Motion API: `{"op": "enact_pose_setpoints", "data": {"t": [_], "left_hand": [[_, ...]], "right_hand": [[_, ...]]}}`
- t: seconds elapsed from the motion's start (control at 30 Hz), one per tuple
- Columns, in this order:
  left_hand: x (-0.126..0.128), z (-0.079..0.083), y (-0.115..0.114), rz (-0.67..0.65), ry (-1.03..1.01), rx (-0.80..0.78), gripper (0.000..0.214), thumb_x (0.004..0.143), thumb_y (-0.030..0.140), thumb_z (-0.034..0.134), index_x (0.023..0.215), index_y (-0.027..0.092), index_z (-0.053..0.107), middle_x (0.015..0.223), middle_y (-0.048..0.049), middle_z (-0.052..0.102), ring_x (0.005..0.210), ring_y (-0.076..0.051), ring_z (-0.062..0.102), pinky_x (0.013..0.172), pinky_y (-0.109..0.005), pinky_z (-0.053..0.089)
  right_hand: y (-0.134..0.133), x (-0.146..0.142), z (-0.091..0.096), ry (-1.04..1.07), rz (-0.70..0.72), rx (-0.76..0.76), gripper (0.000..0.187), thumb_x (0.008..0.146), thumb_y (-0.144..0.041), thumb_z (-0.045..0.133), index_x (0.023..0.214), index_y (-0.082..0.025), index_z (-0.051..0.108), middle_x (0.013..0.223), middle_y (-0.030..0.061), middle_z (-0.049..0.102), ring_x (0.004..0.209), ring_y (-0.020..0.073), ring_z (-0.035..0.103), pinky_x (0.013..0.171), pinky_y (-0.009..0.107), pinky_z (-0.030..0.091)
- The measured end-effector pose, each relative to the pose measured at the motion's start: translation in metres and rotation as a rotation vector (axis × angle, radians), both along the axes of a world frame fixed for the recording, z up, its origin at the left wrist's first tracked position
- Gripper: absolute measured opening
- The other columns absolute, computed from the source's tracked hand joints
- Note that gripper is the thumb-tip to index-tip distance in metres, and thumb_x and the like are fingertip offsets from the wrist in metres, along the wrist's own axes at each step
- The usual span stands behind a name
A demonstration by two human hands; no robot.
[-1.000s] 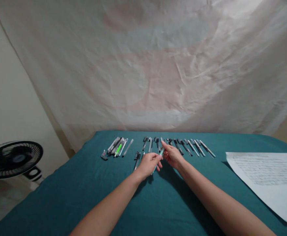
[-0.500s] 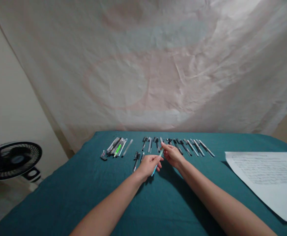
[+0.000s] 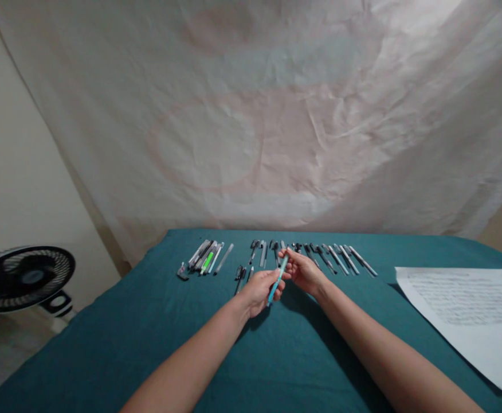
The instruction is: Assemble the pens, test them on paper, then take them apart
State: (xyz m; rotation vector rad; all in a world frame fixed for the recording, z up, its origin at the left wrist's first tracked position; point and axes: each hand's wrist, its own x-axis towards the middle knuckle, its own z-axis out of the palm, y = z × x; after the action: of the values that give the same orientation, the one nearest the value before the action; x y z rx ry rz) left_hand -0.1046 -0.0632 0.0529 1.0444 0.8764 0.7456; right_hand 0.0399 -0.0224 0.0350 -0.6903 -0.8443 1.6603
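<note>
A light blue pen (image 3: pixel 274 292) is held at a slant above the table, its upper end pointing away from me. My left hand (image 3: pixel 259 293) is closed around its middle, fingers curled beneath. At the upper end, the thumb and fingers of my right hand (image 3: pixel 306 272) pinch it. Behind my hands lies a row of dark and clear pens (image 3: pixel 330 258), partly hidden by the right hand. Close beyond the left wrist lie black-capped pens (image 3: pixel 239 279), also partly covered.
A bunch of pens (image 3: pixel 199 256), one bright green, lies at the left on the teal cloth (image 3: pixel 191 332). Sheets of paper with writing (image 3: pixel 461 321) lie at the right. A black fan (image 3: pixel 27 280) stands beyond the left edge. A pale sheet (image 3: pixel 277 132) hangs behind.
The light blue pen has turned slightly in my hands, showing more of its barrel. My right hand has shifted a little to the right.
</note>
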Motion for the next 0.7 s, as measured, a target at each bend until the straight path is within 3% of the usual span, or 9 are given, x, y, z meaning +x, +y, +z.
{"op": "enact_pose_setpoints", "data": {"t": [0.13, 0.33, 0.53, 0.7], "left_hand": [[0.001, -0.003, -0.001, 0.032, 0.030, 0.039, 0.037, 0.076, 0.041, 0.047, 0.092, 0.010, 0.057, 0.058, 0.0023, 0.047, 0.042, -0.002, 0.039, 0.043, -0.015, 0.029], [0.001, -0.007, -0.001, 0.021, 0.056, 0.077, 0.039, 0.076, 0.043, 0.047, 0.092, 0.009, 0.057, 0.058, 0.0017, 0.049, 0.042, -0.002, 0.041, 0.043, -0.015, 0.029], [0.002, -0.007, -0.001, 0.050, 0.034, 0.032, 0.037, 0.076, 0.041, 0.048, 0.093, 0.010, 0.056, 0.058, 0.0022, 0.049, 0.042, -0.002, 0.041, 0.043, -0.016, 0.030], [0.003, -0.008, -0.001, 0.049, 0.039, 0.014, 0.035, 0.076, 0.040, 0.047, 0.091, 0.010, 0.056, 0.058, 0.0023, 0.049, 0.042, -0.002, 0.041, 0.043, -0.016, 0.030]], "right_hand": [[0.001, -0.003, -0.002, -0.005, 0.007, -0.066, 0.029, 0.071, -0.042, 0.057, 0.084, -0.016, 0.058, 0.072, 0.0038, 0.061, 0.045, 0.0071, 0.048, 0.040, 0.019, 0.041], [0.005, -0.001, -0.010, -0.090, -0.104, -0.056, 0.028, 0.060, -0.038, 0.068, 0.064, -0.014, 0.054, 0.055, -0.0021, 0.052, 0.043, 0.0053, 0.043, 0.037, 0.016, 0.035], [0.005, 0.003, -0.005, -0.035, 0.010, -0.009, 0.024, 0.068, -0.034, 0.062, 0.082, -0.015, 0.062, 0.082, 0.0051, 0.063, 0.052, 0.0071, 0.050, 0.040, 0.016, 0.037], [0.004, 0.000, -0.007, -0.122, -0.043, -0.073, 0.029, 0.065, -0.041, 0.063, 0.075, -0.014, 0.060, 0.064, 0.0023, 0.060, 0.047, 0.0070, 0.048, 0.040, 0.018, 0.038]]}}
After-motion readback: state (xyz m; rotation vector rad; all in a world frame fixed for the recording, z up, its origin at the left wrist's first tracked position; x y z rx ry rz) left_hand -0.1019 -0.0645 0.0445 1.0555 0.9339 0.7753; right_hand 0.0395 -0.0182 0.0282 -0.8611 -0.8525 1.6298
